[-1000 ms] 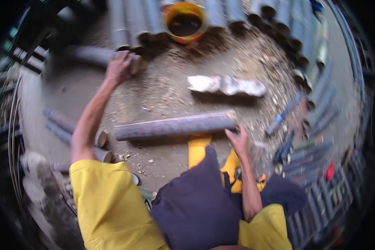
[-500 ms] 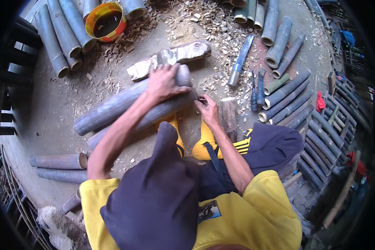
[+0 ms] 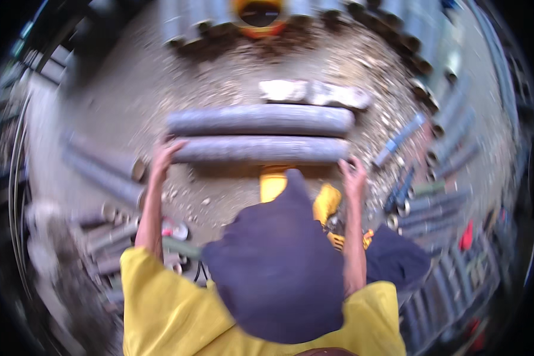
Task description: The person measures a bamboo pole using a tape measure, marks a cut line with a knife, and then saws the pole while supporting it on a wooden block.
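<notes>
Here, near bamboo tube [image 3: 261, 149]: lies crosswise in front of the person, long axis running left to right, with an end at each hand.
Far bamboo tube [image 3: 261, 120]: parallel, just beyond the near one, only a narrow dark line between them at this angle; neither hand is on it.
Left hand [image 3: 166, 154]: at the near tube's left end, fingers bent over it and seemingly gripping; the tube extends rightward from this hand.
Right hand [image 3: 353, 173]: by the near tube's right end, toward its lower corner, fingers partly curled; blur hides whether they press on the end or sit just beside it, so I cannot tell if they grip. The tube lies leftward from it.
Closer hand: the left seems more firmly on the tube, while each stands nearest its own end.
Edges: the tubes' right ends nearly line up, and so do the left ones.
Wooden block [image 3: 282, 92]: pale and rough, just beyond the far tube toward the right, limiting room on that side.
Yellow-clad feet [image 3: 273, 187]: close on the near side, toward the right half of the tube.
Open room: widest to the left over the floor [image 3: 118, 107]; rightward, bamboo chips [image 3: 391, 98] and a long blue-gray tool [image 3: 399, 140] lie closer.
</notes>
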Demonstrator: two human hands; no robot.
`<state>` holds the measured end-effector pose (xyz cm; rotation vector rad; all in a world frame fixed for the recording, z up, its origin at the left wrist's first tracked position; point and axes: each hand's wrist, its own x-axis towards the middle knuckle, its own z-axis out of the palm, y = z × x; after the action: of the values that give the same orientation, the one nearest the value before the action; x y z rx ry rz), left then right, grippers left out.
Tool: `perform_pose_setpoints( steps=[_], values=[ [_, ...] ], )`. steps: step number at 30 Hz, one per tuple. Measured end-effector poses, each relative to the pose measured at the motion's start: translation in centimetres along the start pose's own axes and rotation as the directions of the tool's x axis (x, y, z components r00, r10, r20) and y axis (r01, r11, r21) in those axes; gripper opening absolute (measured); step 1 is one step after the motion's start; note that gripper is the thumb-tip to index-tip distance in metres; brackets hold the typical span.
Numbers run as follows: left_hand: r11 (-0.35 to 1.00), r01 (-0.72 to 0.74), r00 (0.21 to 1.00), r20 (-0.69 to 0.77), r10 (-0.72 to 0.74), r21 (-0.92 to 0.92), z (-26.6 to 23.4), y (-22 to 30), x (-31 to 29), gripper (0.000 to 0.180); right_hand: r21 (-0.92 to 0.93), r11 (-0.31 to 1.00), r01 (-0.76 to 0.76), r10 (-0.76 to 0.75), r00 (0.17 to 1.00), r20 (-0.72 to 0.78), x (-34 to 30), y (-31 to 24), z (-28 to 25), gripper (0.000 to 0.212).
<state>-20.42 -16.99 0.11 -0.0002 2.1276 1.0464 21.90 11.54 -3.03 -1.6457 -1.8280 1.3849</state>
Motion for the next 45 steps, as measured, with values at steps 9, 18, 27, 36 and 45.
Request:
perform_pose_setpoints(
  steps=[9, 18, 27, 36, 45],
  values=[
    [0.931, -0.186, 0.981, -0.103, 0.162, -0.314, 2.4, -5.4, -1.9, 0.086, 0.162, 0.987, -0.002, -0.009, 0.998, 0.066, 0.6, 5.6, -0.2, 0.031],
    [0.977, -0.186, 0.982, -0.033, 0.183, -0.105, 4.2, -3.7, -1.1, 0.071, -0.11, 0.994, 0.01, -0.014, 0.999, -0.036, -1.2, -2.4, -1.7, 0.037],
    [0.964, -0.187, 0.98, 0.026, 0.195, -0.19, 2.4, -6.1, -0.3, 0.063, 0.041, 0.998, -0.057, 0.063, 0.985, -0.159, -1.1, -0.2, -0.3, 0.028],
    [0.958, -0.038, 0.999, 0.009, 0.043, -0.283, 0.4, -6.5, 0.5, 0.07, 0.255, 0.963, -0.09, 0.13, 0.981, -0.143, -2.2, 0.9, 1.7, 0.032],
    [0.957, 0.136, 0.991, 0.032, -0.133, -0.256, -1.0, -4.9, 0.4, 0.072, 0.277, 0.953, -0.125, 0.149, 0.987, -0.066, -1.5, 0.2, 0.9, 0.031]
  ],
)
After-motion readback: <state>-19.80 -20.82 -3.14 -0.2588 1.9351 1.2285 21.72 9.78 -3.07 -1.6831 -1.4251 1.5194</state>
